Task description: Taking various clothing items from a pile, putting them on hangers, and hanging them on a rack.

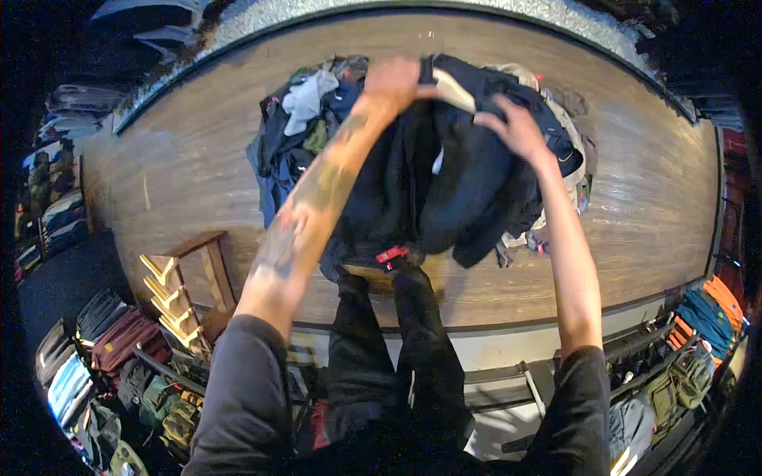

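Note:
A black garment (387,196) lies spread before me, with a red tag (391,254) near its lower edge. At its top, a pale wooden hanger (453,90) shows at the collar. My left hand (393,80) is bent over the garment's upper left part, its thumb near the hanger; its grip is blurred. On the right, my right hand (513,126) has its thumb and fingers apart beside the hanger's right end. Dark clothes with a light grey one (309,101) are heaped to the left, and dark and beige clothes (574,143) to the right.
The clothes lie on a wood-grain floor (643,196). At lower left stands a wooden rack (178,297) with stepped pegs. Folded clothes (125,342) and backpacks (158,398) are beside it. More backpacks (690,375) and orange and blue items (708,315) fill the lower right.

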Demonstrator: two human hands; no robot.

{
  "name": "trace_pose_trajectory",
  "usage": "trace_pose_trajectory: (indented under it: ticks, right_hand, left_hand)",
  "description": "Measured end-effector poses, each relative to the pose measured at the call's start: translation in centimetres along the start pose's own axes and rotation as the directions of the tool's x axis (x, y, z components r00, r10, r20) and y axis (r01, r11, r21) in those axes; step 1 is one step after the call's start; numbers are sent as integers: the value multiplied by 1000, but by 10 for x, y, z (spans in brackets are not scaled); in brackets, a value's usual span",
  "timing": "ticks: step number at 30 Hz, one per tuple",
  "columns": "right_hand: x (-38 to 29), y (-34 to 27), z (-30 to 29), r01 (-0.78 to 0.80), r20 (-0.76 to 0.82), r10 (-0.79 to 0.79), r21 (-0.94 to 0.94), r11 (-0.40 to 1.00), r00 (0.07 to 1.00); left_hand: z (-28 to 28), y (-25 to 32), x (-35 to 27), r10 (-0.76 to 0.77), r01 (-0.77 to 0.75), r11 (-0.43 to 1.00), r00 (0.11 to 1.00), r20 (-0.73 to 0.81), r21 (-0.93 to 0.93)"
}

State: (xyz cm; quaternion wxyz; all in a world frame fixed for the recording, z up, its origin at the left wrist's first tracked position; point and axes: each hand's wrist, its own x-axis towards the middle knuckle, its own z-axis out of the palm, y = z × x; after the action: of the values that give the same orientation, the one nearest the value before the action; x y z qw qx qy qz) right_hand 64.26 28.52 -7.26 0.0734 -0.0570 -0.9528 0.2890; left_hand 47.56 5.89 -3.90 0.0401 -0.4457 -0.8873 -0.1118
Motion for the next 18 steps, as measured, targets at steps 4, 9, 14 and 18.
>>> trace_pose_trajectory:
  ticks: [4,9,14,18]
  right_hand:
    - [25,94,51,-154,-109,152,-16,988,982]
    - [-53,121,113,-260,0,262,138,956,965]
    - [-210,81,205,-579,216,539,371,726,814]
    - [-329,61,301,-720,400,601,454,526,692]
  left_hand:
    - [69,-8,31,-238,232,967,970,-47,-107]
    - [147,10,-67,-110,81,966,988,-110,-245]
    - [214,51,-231,-242,361,878,902,358,-315]
    - [258,76,-323,-239,461,827,805,542,-321]
